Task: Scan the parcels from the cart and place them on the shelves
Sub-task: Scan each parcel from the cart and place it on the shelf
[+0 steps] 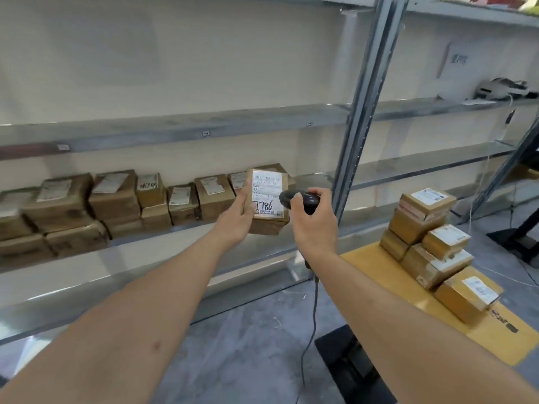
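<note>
So the whole thing comes down to scanner versus label here: the left hand (237, 218) has its fingers and thumb wrapped round the left edge of a small brown parcel (267, 199), holding it upright with the white shipping label (267, 193) turned toward the camera, long side running up and down. The right hand (312, 225) is clamped on a black handheld scanner (300, 201), and the scanner's nose sits just beside the parcel's right edge, pointing left at the label, with its cable (313, 304) dangling down toward the floor. Both hands are basically at the same height, so I'd say the scan is in progress or about to fire, can't tell if a beam is on. Right behind the held parcel is the shelf (175, 231) with a row of shelved parcels (116, 199) already lined up, running off to the left, and the free stretch looks like it's at the right end, near the metal upright post (355, 126). So my guess is the next move is a short push forward and slightly right, minding that post. Off to the right, well apart from the hands, the cart (379, 275) has a stack of waiting parcels (431, 243) on it, so there's plenty left to do.
</note>
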A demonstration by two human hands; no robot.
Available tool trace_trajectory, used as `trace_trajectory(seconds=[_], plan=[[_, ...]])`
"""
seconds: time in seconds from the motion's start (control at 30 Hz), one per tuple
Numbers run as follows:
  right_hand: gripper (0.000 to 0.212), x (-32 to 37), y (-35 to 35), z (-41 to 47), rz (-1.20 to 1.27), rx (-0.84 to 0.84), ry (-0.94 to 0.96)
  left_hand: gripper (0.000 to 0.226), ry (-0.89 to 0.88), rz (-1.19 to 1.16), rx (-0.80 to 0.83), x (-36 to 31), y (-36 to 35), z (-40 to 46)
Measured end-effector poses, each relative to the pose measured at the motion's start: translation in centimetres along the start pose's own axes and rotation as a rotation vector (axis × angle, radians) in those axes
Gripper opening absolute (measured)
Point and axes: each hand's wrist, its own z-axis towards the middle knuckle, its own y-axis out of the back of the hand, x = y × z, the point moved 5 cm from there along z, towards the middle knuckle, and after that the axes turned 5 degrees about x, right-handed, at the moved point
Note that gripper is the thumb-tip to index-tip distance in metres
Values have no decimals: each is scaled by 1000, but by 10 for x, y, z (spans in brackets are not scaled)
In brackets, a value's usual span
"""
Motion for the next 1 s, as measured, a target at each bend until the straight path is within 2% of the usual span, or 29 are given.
trace_trajectory(seconds=[0.4, 0.6, 0.83, 1.0], plan=[[31, 24, -166, 46, 4, 189, -3, 60, 193, -8, -79, 117, 102, 47], [32, 9, -240, 102, -10, 309, 10, 61, 303, -8, -120, 170, 123, 100], [27, -16, -316, 172, 29, 432, -19, 60, 521, -6, -192, 221, 139, 160], [27, -23, -355, 200, 9, 499, -30, 59, 605, -7, -209, 237, 146, 190]])
